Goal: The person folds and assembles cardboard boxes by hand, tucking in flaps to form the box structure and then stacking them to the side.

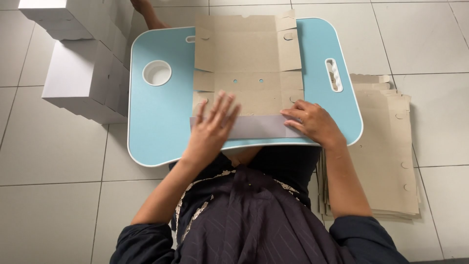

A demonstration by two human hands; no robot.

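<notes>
While the left hand (213, 126) lies flat with its fingers spread, its grip open, it presses down on the near edge of a flat brown cardboard box blank (246, 63) spread across a light blue lap table (161, 117). At that near edge a flap (259, 127) is folded over toward the far side, showing its pale grey-white face. The right hand (312, 122) rests on the right end of this flap, fingers bent and fingertips pushing on the crease, holding nothing. The table (it has a round cup recess (157, 73) on its left and a slot handle (333, 75) on its right) sits over the person's lap on a tiled floor (53, 156). Right of the table lies a stack of more flat brown blanks (386, 146). Finished white boxes (80, 73) stand at the upper left.
</notes>
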